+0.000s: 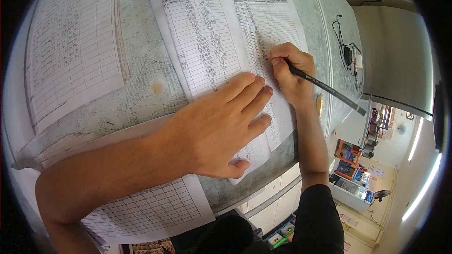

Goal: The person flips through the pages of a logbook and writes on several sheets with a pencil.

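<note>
My left hand (221,124) lies flat with its fingers spread over the lower part of a folded sheet (205,33) with printed columns and handwritten numbers. In my right hand (294,75) is a black pencil (325,87), pinched between thumb and fingers. Its writing end is at a second printed sheet (270,23), which lies to the right of the first and partly under it. The side of my right hand rests on that second sheet.
A stack of handwritten grid sheets (70,51) lies at the left. Under my left forearm is a blank grid sheet (150,207). A small yellow object (319,105) lies right of my right wrist, and a black cable (346,49) lies farther off on the grey table (146,61).
</note>
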Available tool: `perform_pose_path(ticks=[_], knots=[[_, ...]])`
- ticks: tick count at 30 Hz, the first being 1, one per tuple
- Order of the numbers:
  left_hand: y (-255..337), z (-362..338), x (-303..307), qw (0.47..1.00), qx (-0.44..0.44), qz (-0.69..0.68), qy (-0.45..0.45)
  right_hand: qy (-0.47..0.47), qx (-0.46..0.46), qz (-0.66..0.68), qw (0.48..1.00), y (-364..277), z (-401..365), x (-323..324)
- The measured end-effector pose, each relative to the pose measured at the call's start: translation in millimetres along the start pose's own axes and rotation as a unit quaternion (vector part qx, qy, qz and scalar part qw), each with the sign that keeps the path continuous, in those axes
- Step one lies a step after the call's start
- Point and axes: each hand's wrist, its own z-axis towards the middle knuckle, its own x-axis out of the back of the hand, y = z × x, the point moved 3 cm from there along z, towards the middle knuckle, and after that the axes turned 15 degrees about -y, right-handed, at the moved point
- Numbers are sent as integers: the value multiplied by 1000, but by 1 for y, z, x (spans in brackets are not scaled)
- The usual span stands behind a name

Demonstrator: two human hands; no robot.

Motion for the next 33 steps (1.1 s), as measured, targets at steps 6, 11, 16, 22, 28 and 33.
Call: perform_pose_path(ticks=[6, 11, 16, 22, 28, 33], knots=[[0, 2, 1, 1000, 2, 1, -1, -7, -7, -8, 1000, 2, -1, 1], [-1, 3, 2, 1000, 2, 10, -10, 76, 15, 94, 993, 12, -4, 6], [0, -3, 1, 1000, 6, 10, -9, 102, -32, 214, 971, 13, -2, 5], [0, -3, 1, 1000, 3, 14, 2, 111, 17, 233, 966, 6, -4, 1], [2, -2, -2, 1000, 11, 10, 14, 91, 16, 204, 975, 5, -10, 4], [5, -4, -6, 999, -3, -5, 45, 42, 0, 73, 996, -1, -11, 5]])
